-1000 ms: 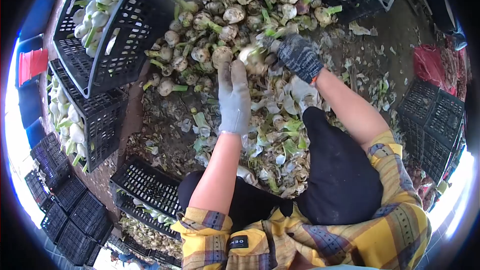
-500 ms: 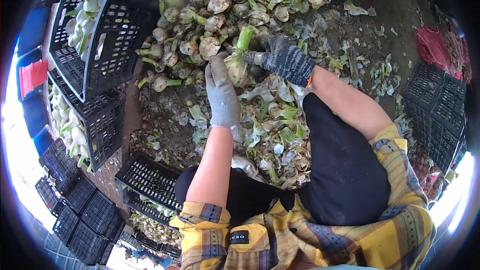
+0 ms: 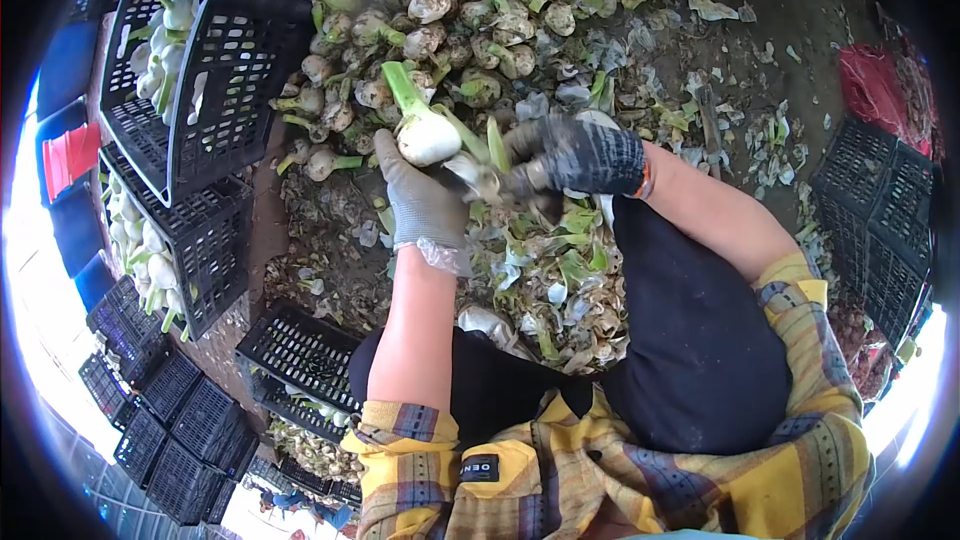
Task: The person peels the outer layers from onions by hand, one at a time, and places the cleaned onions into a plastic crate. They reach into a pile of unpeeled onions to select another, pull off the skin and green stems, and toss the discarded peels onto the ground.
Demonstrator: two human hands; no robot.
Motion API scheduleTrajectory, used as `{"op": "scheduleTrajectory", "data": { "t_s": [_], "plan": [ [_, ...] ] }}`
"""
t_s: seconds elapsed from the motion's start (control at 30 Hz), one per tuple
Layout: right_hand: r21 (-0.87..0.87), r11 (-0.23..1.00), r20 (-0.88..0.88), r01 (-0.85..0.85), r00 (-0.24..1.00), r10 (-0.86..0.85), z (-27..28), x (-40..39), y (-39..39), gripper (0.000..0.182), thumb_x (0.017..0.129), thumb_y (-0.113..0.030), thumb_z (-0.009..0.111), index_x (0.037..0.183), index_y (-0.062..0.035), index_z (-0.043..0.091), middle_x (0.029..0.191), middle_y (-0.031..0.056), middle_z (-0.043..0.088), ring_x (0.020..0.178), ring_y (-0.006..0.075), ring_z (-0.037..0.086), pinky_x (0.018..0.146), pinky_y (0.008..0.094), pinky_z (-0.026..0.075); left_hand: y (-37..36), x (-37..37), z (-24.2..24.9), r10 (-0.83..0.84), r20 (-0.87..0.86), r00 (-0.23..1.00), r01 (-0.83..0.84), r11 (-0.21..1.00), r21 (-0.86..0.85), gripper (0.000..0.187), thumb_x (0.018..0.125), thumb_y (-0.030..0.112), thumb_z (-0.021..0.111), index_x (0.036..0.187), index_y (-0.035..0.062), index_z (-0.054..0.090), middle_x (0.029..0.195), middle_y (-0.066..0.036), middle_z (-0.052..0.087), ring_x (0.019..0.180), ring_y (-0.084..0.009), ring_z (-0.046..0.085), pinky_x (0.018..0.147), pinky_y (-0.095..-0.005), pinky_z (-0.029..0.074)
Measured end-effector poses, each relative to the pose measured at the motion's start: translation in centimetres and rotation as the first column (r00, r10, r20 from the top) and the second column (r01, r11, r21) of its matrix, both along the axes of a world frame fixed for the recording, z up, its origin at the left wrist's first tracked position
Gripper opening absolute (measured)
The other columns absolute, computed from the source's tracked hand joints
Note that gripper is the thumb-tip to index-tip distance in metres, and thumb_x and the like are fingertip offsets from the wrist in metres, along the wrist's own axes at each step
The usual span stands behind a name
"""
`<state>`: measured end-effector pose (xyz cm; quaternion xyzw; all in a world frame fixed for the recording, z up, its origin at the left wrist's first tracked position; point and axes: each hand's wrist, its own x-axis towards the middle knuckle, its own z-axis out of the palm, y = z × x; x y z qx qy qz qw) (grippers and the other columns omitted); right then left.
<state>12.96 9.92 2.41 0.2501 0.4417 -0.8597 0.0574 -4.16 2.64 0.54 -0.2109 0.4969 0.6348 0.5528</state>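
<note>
In my gloved left hand [image 3: 425,202] rests a garlic bulb [image 3: 430,138], white and smooth, its cut green stem tilted up to the left. The fingers are closed around its lower side. Just to the right, my right hand [image 3: 570,155], in a dark grey knit glove and partly blurred, pinches a strip of outer peel [image 3: 478,178] that hangs beside the bulb. Beyond both hands lies a heap of unpeeled garlic bulbs [image 3: 425,40], brown with soil and short-stemmed. Loose peelings [image 3: 575,265] cover the ground below my hands.
A black crate [image 3: 235,70] of white bulbs stands tilted at the left, above another filled crate [image 3: 215,250]. A low black crate [image 3: 300,355] sits by my left knee. Stacked crates [image 3: 875,210] and a red net bag [image 3: 870,85] are at the right.
The bulb has gone from soil-stained to white and tilted left in my left hand. My right hand has moved right and down, drawing peel off it.
</note>
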Motion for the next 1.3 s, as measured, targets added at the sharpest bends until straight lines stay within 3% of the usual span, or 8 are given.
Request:
{"op": "scheduleTrajectory", "data": {
  "t_s": [0.07, 0.1, 0.27, 0.47, 0.77, 1.1, 1.2, 1.3],
  "plan": [
    [-0.078, 0.977, -0.004, -0.199, 0.98, 0.199, -0.6, 0.6, -0.6, 0.025, 0.085, -0.024, 0.057, 0.101, -0.0053, 0.061, 0.076, 0.0074, 0.062, 0.064, 0.0145, 0.062, 0.055, 0.0254, 0.05, -0.7, -1.6, -0.4, -0.028, 0.018, 0.999, 0.028, 1.0, 0.0, 0.048, 0.085, 0.053, 0.042, 0.104, 0.0117, 0.056, 0.092, -0.004, 0.061, 0.078, -0.0221, 0.058, 0.059, -0.0295, 0.048],
    [0.656, 0.751, -0.087, -0.073, 0.981, 0.172, -1.5, 1.2, -0.9, 0.023, 0.085, -0.024, 0.055, 0.099, -0.0068, 0.062, 0.081, 0.0098, 0.062, 0.067, 0.0199, 0.061, 0.06, 0.0299, 0.05, -0.5, -1.9, -0.8, 0.023, 0.003, 1.0, -0.023, 1.0, -0.014, 0.048, 0.084, 0.054, 0.041, 0.104, 0.0125, 0.057, 0.09, -0.004, 0.061, 0.076, -0.0231, 0.059, 0.054, -0.0283, 0.047],
    [0.871, 0.371, 0.393, -0.323, 0.91, -0.13, -6.6, 0.7, 0.6, 0.032, 0.079, -0.03, 0.058, 0.1, -0.0055, 0.059, 0.09, 0.0162, 0.058, 0.078, 0.0275, 0.057, 0.075, 0.0367, 0.046, -0.3, -0.6, 0.8, -0.077, -0.062, 0.995, 0.076, 0.997, -0.017, 0.05, 0.085, 0.056, 0.042, 0.101, 0.011, 0.056, 0.082, -0.004, 0.061, 0.068, -0.0188, 0.059, 0.055, -0.0262, 0.049],
    [0.702, 0.669, -0.049, 0.246, 0.953, -0.299, -4.0, -1.5, 1.5, 0.055, 0.081, -0.049, 0.053, 0.113, -0.0037, 0.055, 0.105, 0.0205, 0.058, 0.098, 0.0325, 0.056, 0.086, 0.0357, 0.044, -0.5, 0.7, 0.6, -0.26, -0.187, 0.947, 0.269, 0.963, 0.025, 0.052, 0.086, 0.056, 0.039, 0.104, 0.0089, 0.053, 0.09, -0.006, 0.06, 0.077, -0.0204, 0.06, 0.06, -0.0301, 0.049],
    [0.545, 0.838, 0.217, 0.024, 0.962, -0.168, -0.8, -2.4, 2.6, 0.045, 0.083, -0.04, 0.06, 0.108, -0.003, 0.061, 0.071, 0.0126, 0.064, 0.063, 0.0129, 0.062, 0.057, 0.0268, 0.049, -0.4, 2.2, 1.9, -0.291, -0.242, 0.926, 0.29, 0.956, -0.037, 0.04, 0.09, 0.045, 0.042, 0.11, 0.0109, 0.049, 0.094, -0.004, 0.06, 0.078, -0.0155, 0.059, 0.062, -0.0285, 0.049],
    [0.689, 0.724, -0.051, 0.02, 0.998, 0.021, -3.5, -0.6, 2.6, 0.025, 0.09, -0.022, 0.049, 0.108, -0.0077, 0.061, 0.091, 0.0119, 0.062, 0.07, 0.0186, 0.06, 0.063, 0.0295, 0.05, -0.7, 2.3, 1.7, -0.303, -0.239, 0.923, 0.298, 0.953, -0.057, 0.038, 0.091, 0.042, 0.043, 0.11, 0.0113, 0.05, 0.095, -0.003, 0.059, 0.08, -0.015, 0.059, 0.064, -0.029, 0.048],
    [0.946, 0.189, -0.286, 0.263, 0.952, 0.106, -6.1, -0.4, 1.9, 0.026, 0.087, -0.018, 0.048, 0.109, -0.011, 0.06, 0.094, 0.0133, 0.061, 0.075, 0.0299, 0.059, 0.068, 0.0369, 0.048, -0.5, 2.7, 2.0, -0.283, -0.246, 0.927, 0.278, 0.959, -0.058, 0.036, 0.089, 0.042, 0.045, 0.106, 0.0118, 0.052, 0.092, -0.003, 0.06, 0.078, -0.0159, 0.06, 0.062, -0.0298, 0.048],
    [0.723, 0.653, -0.22, 0.226, 0.971, -0.093, -5.1, 0.4, 1.5, 0.025, 0.089, -0.022, 0.052, 0.104, -0.004, 0.061, 0.087, 0.0136, 0.062, 0.075, 0.0232, 0.06, 0.067, 0.0331, 0.049, -0.5, 2.6, 2.1, -0.286, -0.212, 0.934, 0.279, 0.958, -0.061, 0.037, 0.089, 0.044, 0.046, 0.106, 0.0118, 0.053, 0.093, -0.003, 0.06, 0.079, -0.0163, 0.059, 0.063, -0.0302, 0.048]
  ]
}}
